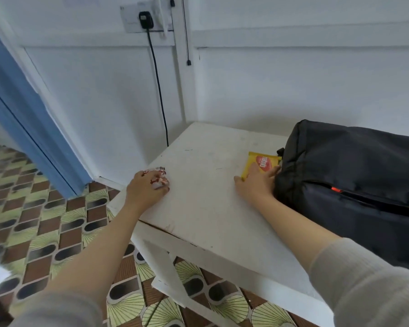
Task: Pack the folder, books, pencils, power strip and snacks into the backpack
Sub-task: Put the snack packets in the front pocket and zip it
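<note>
A black backpack (354, 171) lies on the right side of the white table (198, 208), its zipper showing a red lining. A yellow snack packet (261, 162) with a red logo lies flat against the backpack's left end. My right hand (255, 182) lies on the packet's near end, thumb at its left edge and fingers spread across it. At the table's left edge, my left hand (145, 188) grips a small red-and-white snack wrapper (157, 177), its fingers curled round it.
A black cable (157, 81) runs down the white wall from a plug at a socket (145, 18) to behind the table. A blue door frame (26, 109) stands at the left. Patterned floor tiles (45, 227) spread below.
</note>
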### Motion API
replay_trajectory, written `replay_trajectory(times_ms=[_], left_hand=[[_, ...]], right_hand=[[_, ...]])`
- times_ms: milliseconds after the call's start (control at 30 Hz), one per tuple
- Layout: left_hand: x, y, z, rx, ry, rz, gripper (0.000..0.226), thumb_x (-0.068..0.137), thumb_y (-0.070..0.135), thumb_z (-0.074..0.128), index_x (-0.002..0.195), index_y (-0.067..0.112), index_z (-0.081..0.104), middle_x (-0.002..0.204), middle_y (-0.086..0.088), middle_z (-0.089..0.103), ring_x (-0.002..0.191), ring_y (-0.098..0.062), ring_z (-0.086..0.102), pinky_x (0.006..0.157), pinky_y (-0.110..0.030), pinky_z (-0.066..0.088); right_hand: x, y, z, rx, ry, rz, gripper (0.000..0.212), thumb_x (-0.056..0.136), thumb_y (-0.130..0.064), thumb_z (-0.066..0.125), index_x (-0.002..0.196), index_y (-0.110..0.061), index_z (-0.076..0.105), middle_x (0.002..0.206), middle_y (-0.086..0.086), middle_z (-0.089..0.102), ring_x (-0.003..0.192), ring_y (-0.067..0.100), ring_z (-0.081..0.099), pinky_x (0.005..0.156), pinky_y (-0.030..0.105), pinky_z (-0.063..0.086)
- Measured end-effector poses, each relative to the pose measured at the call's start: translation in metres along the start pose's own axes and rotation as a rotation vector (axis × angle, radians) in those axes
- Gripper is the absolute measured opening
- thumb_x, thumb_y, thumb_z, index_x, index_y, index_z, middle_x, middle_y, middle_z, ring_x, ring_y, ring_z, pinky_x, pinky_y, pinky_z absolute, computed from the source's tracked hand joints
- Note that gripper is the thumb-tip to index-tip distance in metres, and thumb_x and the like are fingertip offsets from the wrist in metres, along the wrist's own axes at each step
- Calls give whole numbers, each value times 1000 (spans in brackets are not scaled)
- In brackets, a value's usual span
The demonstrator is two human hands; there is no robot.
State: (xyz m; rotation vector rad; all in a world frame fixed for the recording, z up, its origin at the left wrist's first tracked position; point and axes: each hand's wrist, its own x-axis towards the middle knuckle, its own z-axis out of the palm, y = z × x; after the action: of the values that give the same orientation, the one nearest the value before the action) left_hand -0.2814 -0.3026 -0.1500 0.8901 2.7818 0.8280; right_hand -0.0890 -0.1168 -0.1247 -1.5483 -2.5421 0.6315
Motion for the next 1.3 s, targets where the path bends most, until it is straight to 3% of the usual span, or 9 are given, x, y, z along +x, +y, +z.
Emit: replay_trajectory(times_ms=[67,133,200,333,500,733,933,1133,1300], left_hand=[[2,1,2,-107,13,21,40,73,28,73,111,22,61,124,-12,49,114,-30,48,99,-40,39],[3,4,4,-146,13,54,36,70,24,75,104,24,64,123,-9,51,113,-26,49,98,-35,38],[4,10,7,-187,22,88,33,68,21,77,99,25,66,124,-6,51,116,-21,47,97,-26,32],[4,34,10,-250,77,162,38,66,19,82,102,22,70,126,-5,52,121,-17,44,96,-18,26],[-1,96,4,-353,105,315,39,66,18,81,104,23,70,122,1,52,117,-8,45,94,-14,25],[-22,206,19,-555,-31,547,38,67,21,81,100,33,68,123,6,52,111,-5,48,93,-14,37],[-51,281,55,-544,-193,741,41,68,28,80,106,34,66,126,5,50,112,-7,48,96,-22,41],[-71,326,84,-377,-355,856,48,73,26,77,118,32,61,141,2,39,128,-15,37,101,-25,30],[-78,331,84,-275,-279,1016,46,72,29,77,112,42,60,152,2,23,141,-21,11,114,-50,12]], right_hand=[[-1,-1,-2,40,-10,13,61,93,-40,48,142,-16,21,147,38,-14,126,55,31,102,49,33],[1,-2,-1,46,-19,28,71,89,-41,54,144,-17,16,149,36,-11,130,54,25,101,50,34],[3,-4,1,29,0,21,72,83,-41,60,139,-15,24,149,34,-1,132,51,19,103,51,30],[-2,-13,-5,-107,149,-98,65,77,-40,61,129,-11,34,142,28,24,120,42,35,103,47,28],[-23,-19,-52,-197,370,-223,65,76,-37,62,128,-8,35,142,28,27,114,41,40,95,46,31],[-45,55,-138,-85,472,-93,62,77,-43,59,127,-11,39,127,19,42,112,41,42,94,46,35],[-58,145,-160,8,472,70,56,74,-43,61,119,-13,45,119,15,47,109,39,45,94,46,37],[-70,195,-169,111,510,114,55,73,-45,62,119,-18,47,116,9,50,105,33,49,90,41,42],[-78,215,-172,161,520,98,58,74,-45,62,123,-20,46,119,7,51,107,30,50,89,43,47]])
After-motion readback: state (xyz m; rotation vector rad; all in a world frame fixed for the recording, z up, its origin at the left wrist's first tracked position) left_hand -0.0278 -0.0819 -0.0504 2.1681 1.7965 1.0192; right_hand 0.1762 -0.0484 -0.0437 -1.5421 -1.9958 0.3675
